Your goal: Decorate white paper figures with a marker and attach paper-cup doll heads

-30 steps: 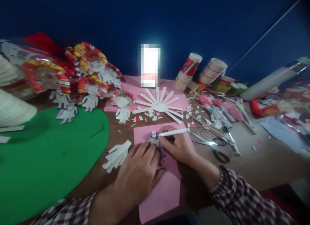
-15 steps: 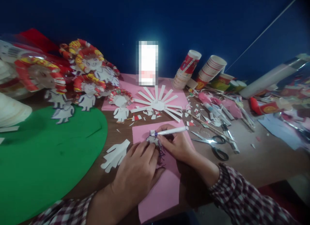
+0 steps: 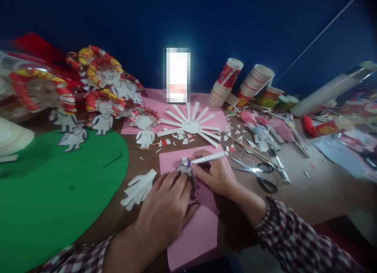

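My right hand (image 3: pixel 215 173) grips a white marker (image 3: pixel 206 158) with a purple tip, which touches a small white paper doll cutout (image 3: pixel 185 169). Purple lines run along part of its edge. My left hand (image 3: pixel 166 208) lies flat over the lower part of the cutout and hides it, pressing it onto a pink paper sheet (image 3: pixel 193 241). Dark pen marks show on the sheet between the hands. Just left of my left hand lies a plain white paper doll (image 3: pixel 138 188), partly covered by the fingers.
A green disc (image 3: pixel 88 194) fills the left, with decorated paper dolls (image 3: pixel 103 118) behind. White paper strips (image 3: pixel 191 126) fan out beyond the sheet. Scissors (image 3: pixel 259 171), scraps and a stick lie right. Stacked paper cups (image 3: pixel 256 82) and a bright, blurred-out rectangle (image 3: pixel 178 75) stand at the back.
The whole view has shifted slightly. The marker tip stays at the upper part of the cutout, and both hands keep nearly the same pose.
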The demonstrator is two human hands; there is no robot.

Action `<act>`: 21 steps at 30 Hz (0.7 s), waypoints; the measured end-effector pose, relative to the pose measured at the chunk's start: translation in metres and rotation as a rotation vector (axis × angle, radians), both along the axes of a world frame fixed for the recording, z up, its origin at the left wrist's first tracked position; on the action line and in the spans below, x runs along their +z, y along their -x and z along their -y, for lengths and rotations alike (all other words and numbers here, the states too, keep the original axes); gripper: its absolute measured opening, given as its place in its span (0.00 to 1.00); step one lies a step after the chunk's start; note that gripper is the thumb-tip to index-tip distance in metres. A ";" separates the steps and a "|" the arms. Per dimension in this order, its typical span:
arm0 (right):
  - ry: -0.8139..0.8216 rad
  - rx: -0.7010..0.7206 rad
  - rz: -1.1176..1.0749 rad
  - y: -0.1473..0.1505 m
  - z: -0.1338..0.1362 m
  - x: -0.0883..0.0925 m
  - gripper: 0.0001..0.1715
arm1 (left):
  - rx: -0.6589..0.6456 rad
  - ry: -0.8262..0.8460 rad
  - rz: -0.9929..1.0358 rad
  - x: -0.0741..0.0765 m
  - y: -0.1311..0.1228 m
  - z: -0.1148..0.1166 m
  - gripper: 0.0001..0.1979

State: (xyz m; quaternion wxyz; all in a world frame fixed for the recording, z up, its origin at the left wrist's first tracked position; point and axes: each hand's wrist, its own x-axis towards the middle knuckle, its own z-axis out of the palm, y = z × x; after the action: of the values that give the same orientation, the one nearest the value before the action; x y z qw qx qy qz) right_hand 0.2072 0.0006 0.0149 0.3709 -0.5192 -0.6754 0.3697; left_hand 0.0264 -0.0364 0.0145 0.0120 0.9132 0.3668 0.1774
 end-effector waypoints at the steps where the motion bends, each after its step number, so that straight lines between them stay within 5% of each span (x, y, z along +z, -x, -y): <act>1: 0.005 -0.001 -0.003 0.000 0.000 0.000 0.04 | 0.000 0.004 -0.002 0.000 0.000 0.000 0.19; 21: 0.057 -0.002 -0.068 0.001 0.000 0.007 0.04 | 0.005 0.002 -0.007 0.000 -0.001 -0.001 0.18</act>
State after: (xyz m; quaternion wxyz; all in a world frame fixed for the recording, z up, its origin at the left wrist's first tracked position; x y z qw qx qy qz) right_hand 0.2060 0.0006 0.0219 0.3792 -0.5173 -0.6510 0.4060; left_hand 0.0271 -0.0358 0.0144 0.0112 0.9128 0.3694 0.1737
